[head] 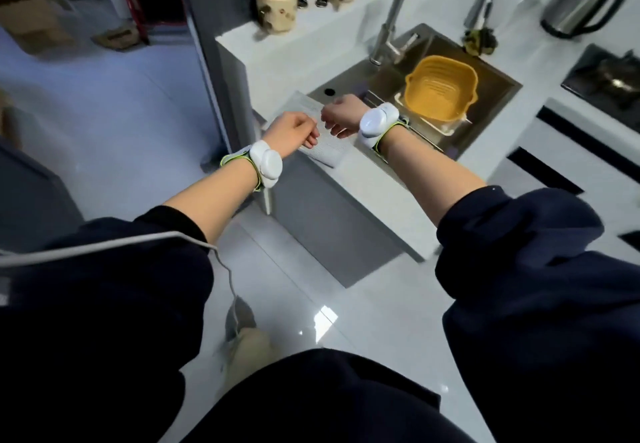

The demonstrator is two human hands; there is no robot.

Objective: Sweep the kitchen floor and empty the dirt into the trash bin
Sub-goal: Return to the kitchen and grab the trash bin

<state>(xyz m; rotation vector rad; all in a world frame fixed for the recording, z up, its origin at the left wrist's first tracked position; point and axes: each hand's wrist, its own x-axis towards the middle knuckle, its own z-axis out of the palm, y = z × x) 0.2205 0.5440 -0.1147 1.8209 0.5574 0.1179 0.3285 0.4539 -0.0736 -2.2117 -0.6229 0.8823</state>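
Our left hand [294,131] and right hand [341,115] hover loosely curled, empty, above the table [367,172], no broom or bin in view; a careless turn could drag the mat [329,147] to the floor [104,113].

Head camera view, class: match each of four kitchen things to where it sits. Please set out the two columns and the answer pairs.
Column one
1. orange basket
2. kettle
3. nearer beige cup
4. white cloth

Column two
A. at the back right of the counter
B. lying flat at the counter's front edge, left of the sink
C. inside the sink
D. standing at the counter's left end

Pairs: 1-C, 2-A, 3-D, 4-B
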